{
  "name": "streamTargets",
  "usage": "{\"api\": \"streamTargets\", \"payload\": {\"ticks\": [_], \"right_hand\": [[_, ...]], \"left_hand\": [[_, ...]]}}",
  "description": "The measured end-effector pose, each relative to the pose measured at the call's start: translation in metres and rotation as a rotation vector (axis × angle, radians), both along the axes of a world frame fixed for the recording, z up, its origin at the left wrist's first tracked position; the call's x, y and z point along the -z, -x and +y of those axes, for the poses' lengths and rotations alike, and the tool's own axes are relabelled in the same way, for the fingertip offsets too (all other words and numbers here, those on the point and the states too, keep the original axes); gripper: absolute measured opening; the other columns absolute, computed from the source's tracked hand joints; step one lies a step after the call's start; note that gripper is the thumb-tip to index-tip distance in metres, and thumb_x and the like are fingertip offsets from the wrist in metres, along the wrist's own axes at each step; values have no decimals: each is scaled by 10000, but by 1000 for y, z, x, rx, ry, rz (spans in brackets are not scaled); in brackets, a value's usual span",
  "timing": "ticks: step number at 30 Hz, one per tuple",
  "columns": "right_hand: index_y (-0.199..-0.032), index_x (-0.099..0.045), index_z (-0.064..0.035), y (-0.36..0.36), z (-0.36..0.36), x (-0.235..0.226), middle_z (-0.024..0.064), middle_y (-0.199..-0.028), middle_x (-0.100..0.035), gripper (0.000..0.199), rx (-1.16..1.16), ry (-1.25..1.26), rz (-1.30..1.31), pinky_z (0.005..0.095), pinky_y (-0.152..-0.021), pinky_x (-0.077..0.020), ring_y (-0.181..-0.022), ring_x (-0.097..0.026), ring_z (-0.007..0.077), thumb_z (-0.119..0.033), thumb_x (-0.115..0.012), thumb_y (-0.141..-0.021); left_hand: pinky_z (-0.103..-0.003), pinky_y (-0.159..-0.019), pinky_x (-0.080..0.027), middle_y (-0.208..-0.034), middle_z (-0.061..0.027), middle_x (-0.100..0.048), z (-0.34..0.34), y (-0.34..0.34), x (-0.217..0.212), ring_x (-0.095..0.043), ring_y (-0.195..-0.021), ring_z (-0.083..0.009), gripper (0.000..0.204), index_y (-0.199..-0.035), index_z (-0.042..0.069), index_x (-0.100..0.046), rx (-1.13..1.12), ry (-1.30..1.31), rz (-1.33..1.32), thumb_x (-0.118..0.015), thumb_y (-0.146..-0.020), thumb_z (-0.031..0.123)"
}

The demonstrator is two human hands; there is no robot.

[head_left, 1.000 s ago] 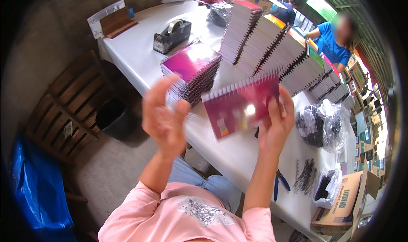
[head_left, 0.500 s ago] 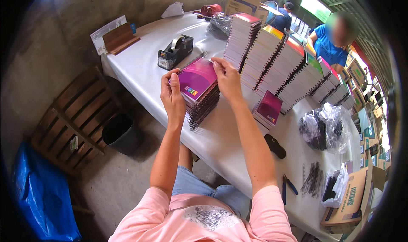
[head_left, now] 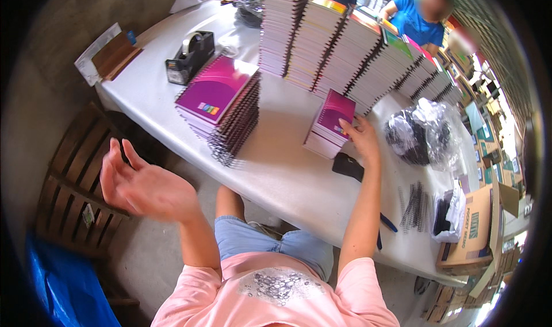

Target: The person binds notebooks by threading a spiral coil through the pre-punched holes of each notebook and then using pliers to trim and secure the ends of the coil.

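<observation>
White table (head_left: 287, 149) near grey wall (head_left: 98, 16)

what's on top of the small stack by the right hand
A purple cover tops the small stack. The right hand overlaps the cover's right side, so that part is hidden and cannot be seen.

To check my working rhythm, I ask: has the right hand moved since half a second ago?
Yes: judged against the black tape dispenser, the right hand has moved rightward, from the spiral-bound notebook stack to the smaller purple-topped stack.
</observation>
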State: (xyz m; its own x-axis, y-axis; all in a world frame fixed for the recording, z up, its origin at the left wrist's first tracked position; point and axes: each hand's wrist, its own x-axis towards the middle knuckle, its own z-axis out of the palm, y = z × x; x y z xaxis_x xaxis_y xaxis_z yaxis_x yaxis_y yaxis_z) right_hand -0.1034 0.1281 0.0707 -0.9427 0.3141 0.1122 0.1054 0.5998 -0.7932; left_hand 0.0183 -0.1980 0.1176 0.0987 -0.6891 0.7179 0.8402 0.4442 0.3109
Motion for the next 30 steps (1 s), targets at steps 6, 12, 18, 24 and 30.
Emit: {"api": "streamTargets", "payload": {"ticks": [6, 12, 18, 24, 30], "right_hand": [[-1033, -618, 26, 2, 30, 14, 96, -848, -683, 355, -45, 264, 107, 261, -606, -483, -697, -627, 121, -108, -745, -731], [-1096, -542, 0, -66, -34, -19, 130, -918, -668, 396, -319, 306, 331, 282, -703, -524, -771, -649, 163, -10, -716, -741], [-1195, -514, 11, -124, 15, -2, 84, -871, -664, 437, -436, 531, 329, 279, -745, -522, -807, -649, 152, -9, -674, -789], [-1253, -458, 21, -132, -3, 23, 104, -1102, -595, 380, -493, 539, 167, 268, -858, -453, -968, -558, 128, 39, -497, -876], [-1179, -503, 7, -151, -6, 35, 168, -1140, -578, 314, -619, -19, 145, 370, -943, -407, -1077, -545, 292, -20, -513, -867]], "left_hand": [[-382, -913, -435, -1058, -157, -494, 81, 9, 5, -517, -1036, -288, 356, -1067, 30, -505, 347, 558, -176, -624, -835, 273], [-291, -910, -423, -1170, -117, -557, 130, 44, 31, -566, -1014, -166, 377, -1197, -12, -512, 1166, -73, -894, -622, -883, 164], [-233, -798, -466, -940, -56, -648, 132, 41, 50, -588, -848, -98, 212, -1064, -36, -596, 1276, 62, -872, -601, -889, 83], [-209, -827, -411, -1018, -33, -593, 152, 38, 84, -536, -897, -81, 204, -1106, 0, -542, 1371, 73, -916, -541, -929, 103], [-234, -821, -409, -930, -34, -580, 147, 18, 77, -547, -851, -126, 140, -1057, 25, -517, 1119, 325, -958, -518, -931, 84]]}}
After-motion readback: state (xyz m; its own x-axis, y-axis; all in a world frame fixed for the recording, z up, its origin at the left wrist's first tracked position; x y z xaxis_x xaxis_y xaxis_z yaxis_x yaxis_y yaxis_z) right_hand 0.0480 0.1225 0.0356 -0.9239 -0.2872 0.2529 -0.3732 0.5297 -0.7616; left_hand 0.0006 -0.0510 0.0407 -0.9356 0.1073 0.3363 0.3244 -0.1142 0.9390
